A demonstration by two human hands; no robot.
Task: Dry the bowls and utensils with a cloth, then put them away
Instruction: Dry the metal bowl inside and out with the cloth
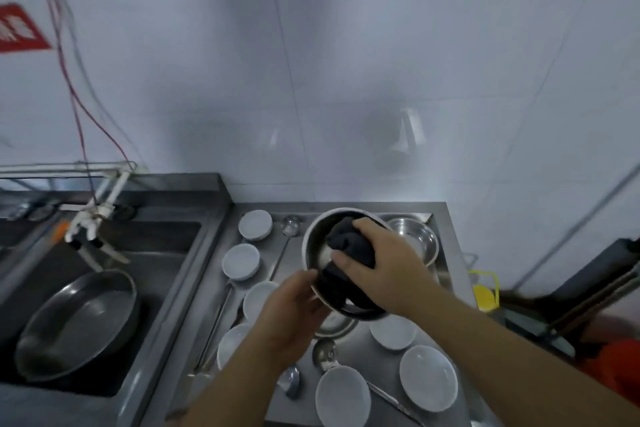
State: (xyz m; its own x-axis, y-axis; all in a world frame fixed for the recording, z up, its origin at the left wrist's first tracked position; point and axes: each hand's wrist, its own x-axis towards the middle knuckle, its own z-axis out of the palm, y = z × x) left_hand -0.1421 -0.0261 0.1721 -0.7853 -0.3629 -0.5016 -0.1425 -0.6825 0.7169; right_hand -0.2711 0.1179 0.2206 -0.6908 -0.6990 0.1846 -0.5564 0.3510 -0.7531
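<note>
Steel bowl (320, 246): held up above the worktop (446, 308), tilted so its mouth faces the person; this looks meant to open the inside to the wiping hand and keep the bowl off the other dishes.
Left hand (294, 308): grips the bowl's near-left rim and underside, fingers (304, 279) curled at the edge; judged as the steadying hand, bracing against the push of the wipe.
Right hand (384, 267): fingers closed over a bunched dark cloth (349, 246), pressing it into the bowl's hollow; the cloth is balled up, probably to fill the curve and soak up more water.
Bowl's look: round, shiny metal with a pale rim and a dark outer wall near the bottom edge; whether it is still wet I cannot tell through the blur.
Step in hand: drying the inside, likely with the outside yet to do.
White bowls (427, 378): several spread over the worktop, left and near of the hands, apart from one another, most mouth-up, seemingly laid out to wait their turn.
Second steel bowl (420, 239): far right, behind the right hand.
Ladles (289, 380): metal ones lie among the white bowls.
Sink (166, 243): left, holding a large metal pan (76, 322).
</note>
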